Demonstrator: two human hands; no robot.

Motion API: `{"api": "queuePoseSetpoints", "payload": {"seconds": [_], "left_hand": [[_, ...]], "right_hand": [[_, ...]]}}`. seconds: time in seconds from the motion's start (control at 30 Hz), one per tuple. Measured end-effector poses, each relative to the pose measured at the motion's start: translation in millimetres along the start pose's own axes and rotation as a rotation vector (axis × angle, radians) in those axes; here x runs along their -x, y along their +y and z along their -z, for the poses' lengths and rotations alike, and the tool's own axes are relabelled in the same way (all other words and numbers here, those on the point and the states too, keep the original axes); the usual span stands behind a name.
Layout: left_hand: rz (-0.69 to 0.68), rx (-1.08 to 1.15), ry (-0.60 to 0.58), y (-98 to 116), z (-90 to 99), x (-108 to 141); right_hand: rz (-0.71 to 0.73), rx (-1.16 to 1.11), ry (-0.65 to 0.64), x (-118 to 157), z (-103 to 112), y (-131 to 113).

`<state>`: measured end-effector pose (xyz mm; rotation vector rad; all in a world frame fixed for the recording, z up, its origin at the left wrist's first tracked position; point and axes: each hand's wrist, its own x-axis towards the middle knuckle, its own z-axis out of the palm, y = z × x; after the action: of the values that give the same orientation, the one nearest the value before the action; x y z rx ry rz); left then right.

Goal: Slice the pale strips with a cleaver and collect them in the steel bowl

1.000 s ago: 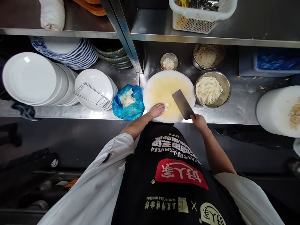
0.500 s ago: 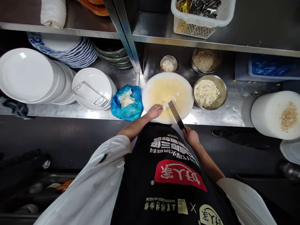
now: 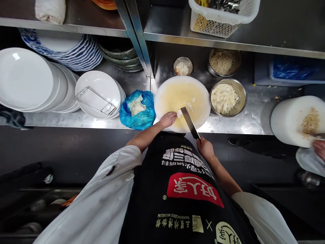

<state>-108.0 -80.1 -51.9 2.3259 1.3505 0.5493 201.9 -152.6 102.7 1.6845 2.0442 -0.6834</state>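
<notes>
Cleaver (image 3: 190, 122): a second ago its broad face showed, apart from the food; now the blade stands nearly edge-on, close beside the pale piece (image 3: 179, 114) at the left hand (image 3: 169, 119). Small white bits (image 3: 190, 106) now lie on the round cutting board (image 3: 164, 93) beyond the blade, where none were visible then; cutting judged under way, piece only partly divided. Piece sits on the near part of the board, between left fingertips and cleaver. Left hand: fingers together, tips against the piece; whether they pinch it or merely steady it, cannot tell. Right hand (image 3: 205, 148): clamped on the cleaver handle. Blue plastic bag (image 3: 149, 112) left of the board, steel bowl (image 3: 242, 101) of pale strips right; both unchanged. Also new: a co-worker's hand (image 3: 320, 149) at the far-right board (image 3: 284, 118).
</notes>
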Motion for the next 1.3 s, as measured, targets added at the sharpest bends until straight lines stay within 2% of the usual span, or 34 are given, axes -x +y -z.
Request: {"api": "queuePoseSetpoints", "payload": {"seconds": [0.1, 0.23, 0.4, 0.57, 0.67, 0.8, 0.9, 1.0, 1.1, 1.2, 1.3], "left_hand": [[-0.008, -0.014, -0.002, -2.5, -1.1, 1.3], [0.0, -0.009, 0.008, -5.6, -4.1, 3.0], [0.026, -0.005, 0.017, -5.9, -3.7, 3.7], [0.033, -0.004, 0.032, -6.1, -2.0, 4.2], [0.029, 0.008, 0.024, -6.2, -2.6, 4.3], [0.039, 0.022, 0.007, -5.2, -1.0, 3.3], [0.059, 0.044, 0.003, -3.8, 2.7, 3.5], [0.134, 0.085, 0.04, 3.0, 4.4, 4.3], [0.273, 0.112, 0.122, 21.7, -1.6, -1.4], [0.353, 0.143, 0.153, 49.4, -15.5, -21.2], [0.436, 0.188, 0.159, 74.0, -31.1, -47.6]], "right_hand": [[-0.021, 0.006, -0.06, 1.7, -3.9, -3.5], [-0.004, -0.018, -0.004, 5.2, -10.5, -4.4], [-0.006, -0.006, -0.051, 9.3, -12.3, -3.5], [0.031, -0.059, 0.069, 16.4, -11.9, -4.8], [0.039, -0.077, 0.138, 5.5, -12.0, -17.5], [-0.03, -0.007, -0.001, -15.6, -6.6, -25.0], [-0.04, 0.001, -0.044, -13.1, -2.3, -3.8], [-0.058, -0.183, 0.012, 0.6, -4.3, 27.4], [-0.109, -0.557, -0.032, 3.3, -12.2, 44.0], [-0.1, -0.88, -0.126, -13.2, -21.6, 39.0], [-0.074, -1.037, -0.202, -36.2, -31.5, 23.9]]}}
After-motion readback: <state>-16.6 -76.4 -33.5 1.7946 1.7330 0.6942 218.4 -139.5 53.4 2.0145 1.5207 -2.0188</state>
